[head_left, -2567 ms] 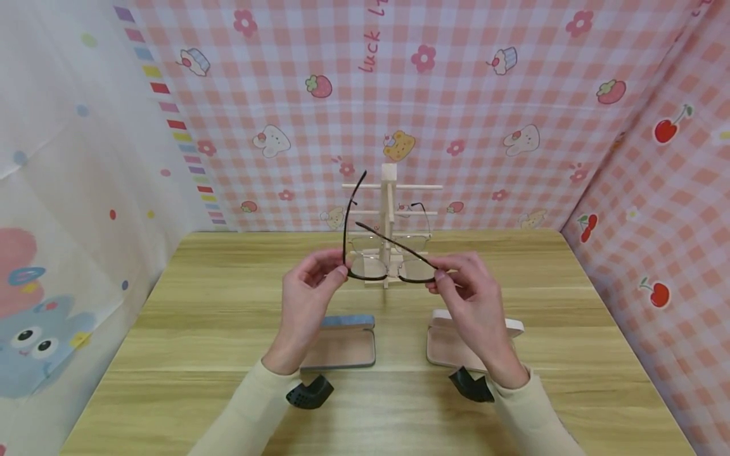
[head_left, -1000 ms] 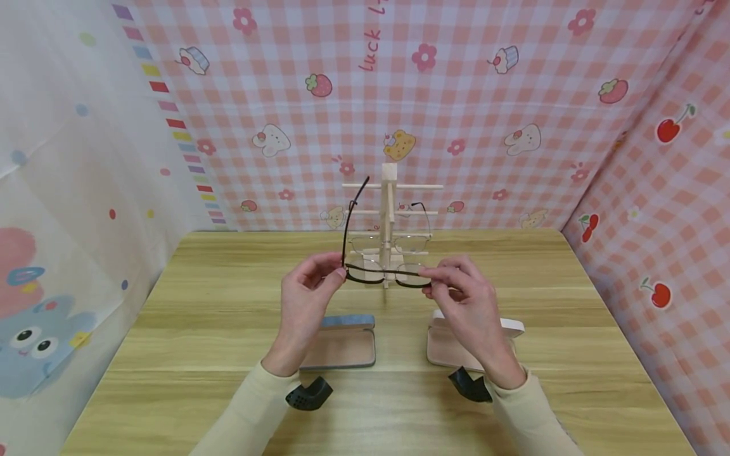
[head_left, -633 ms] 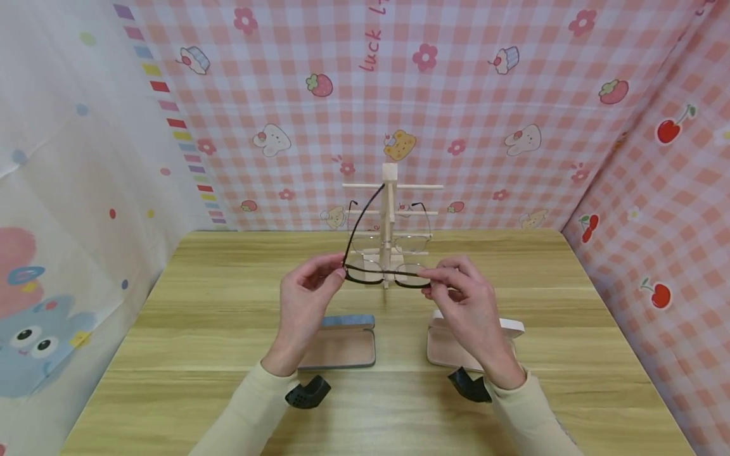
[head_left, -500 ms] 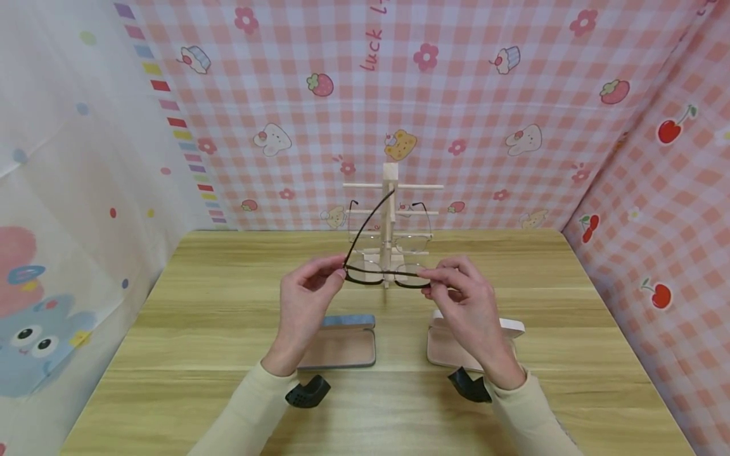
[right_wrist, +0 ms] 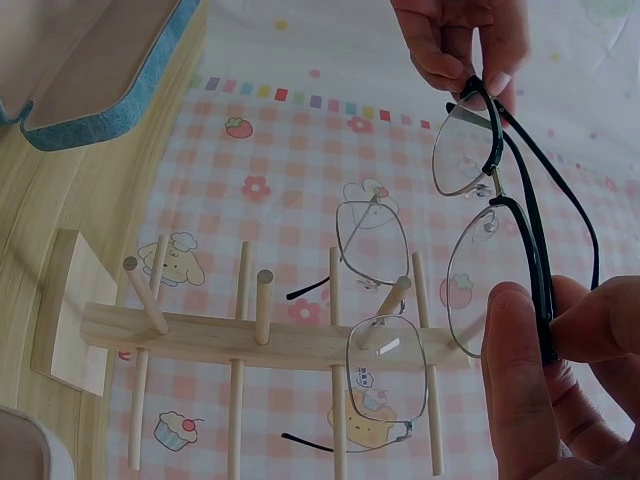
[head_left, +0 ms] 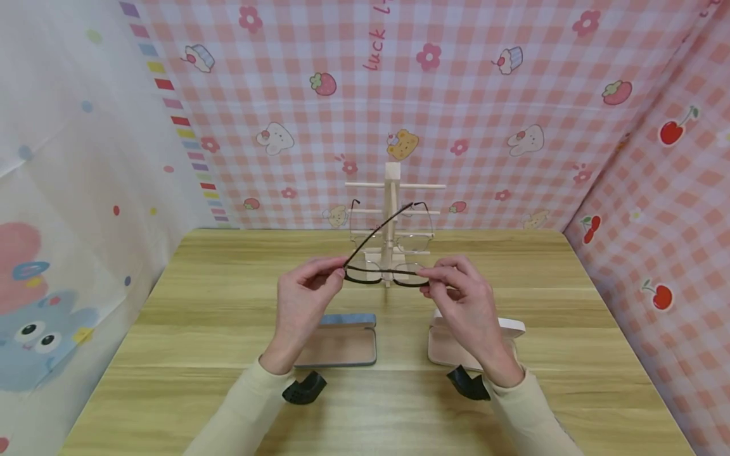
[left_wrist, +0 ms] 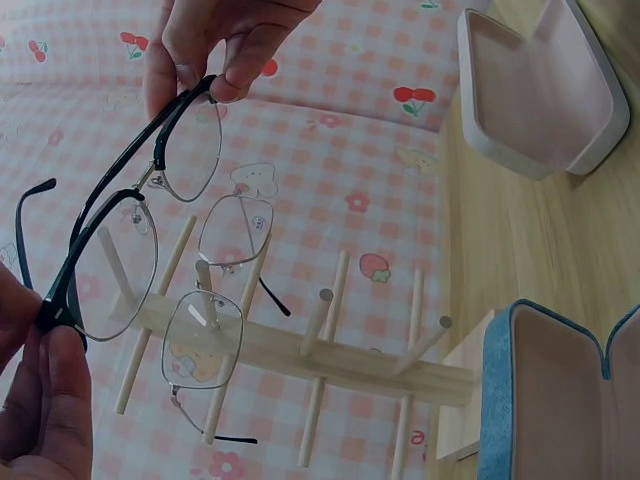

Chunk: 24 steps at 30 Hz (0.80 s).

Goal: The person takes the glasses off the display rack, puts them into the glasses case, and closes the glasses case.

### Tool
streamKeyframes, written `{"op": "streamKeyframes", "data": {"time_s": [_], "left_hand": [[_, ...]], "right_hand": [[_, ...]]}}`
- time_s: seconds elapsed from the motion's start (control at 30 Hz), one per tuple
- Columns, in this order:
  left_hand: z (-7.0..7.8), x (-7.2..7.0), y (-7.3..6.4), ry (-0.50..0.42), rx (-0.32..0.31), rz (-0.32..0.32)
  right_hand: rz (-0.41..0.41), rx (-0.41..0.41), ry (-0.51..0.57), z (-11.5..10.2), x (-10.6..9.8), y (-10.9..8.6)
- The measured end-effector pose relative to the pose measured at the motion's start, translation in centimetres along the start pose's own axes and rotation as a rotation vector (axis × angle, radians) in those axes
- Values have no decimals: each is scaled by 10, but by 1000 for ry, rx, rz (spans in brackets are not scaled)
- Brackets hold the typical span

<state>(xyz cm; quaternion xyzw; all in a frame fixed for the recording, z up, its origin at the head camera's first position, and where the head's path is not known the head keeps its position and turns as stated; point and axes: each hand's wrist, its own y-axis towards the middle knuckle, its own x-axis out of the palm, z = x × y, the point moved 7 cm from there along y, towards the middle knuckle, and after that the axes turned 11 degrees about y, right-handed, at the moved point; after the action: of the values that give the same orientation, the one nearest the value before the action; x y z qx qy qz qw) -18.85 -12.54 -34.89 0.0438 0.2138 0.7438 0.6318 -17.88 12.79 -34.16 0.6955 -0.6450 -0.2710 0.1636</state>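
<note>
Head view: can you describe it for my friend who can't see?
A left hand and right hand hold dark-framed glasses over a wooden table. Behind, thin-framed glasses rest on a wooden rack; nearer sit an open blue case and open white case.

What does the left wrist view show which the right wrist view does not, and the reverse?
Only left wrist: printed cherry pairs.
Only right wrist: the row of coloured blocks.
Both: left hand and right hand holding the black-framed glasses, the wire-framed glasses on the wooden stand, parts of the blue case and white case.
</note>
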Motion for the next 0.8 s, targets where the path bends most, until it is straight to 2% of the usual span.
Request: {"op": "streamKeyframes", "data": {"time_s": [0.4,0.8], "left_hand": [[0,-2,0,12,16,-6],[-2,-3,-1,27,-17,-11]], "right_hand": [[-14,-8,33,1,4,1],[-4,29,18,4,5,0]]}}
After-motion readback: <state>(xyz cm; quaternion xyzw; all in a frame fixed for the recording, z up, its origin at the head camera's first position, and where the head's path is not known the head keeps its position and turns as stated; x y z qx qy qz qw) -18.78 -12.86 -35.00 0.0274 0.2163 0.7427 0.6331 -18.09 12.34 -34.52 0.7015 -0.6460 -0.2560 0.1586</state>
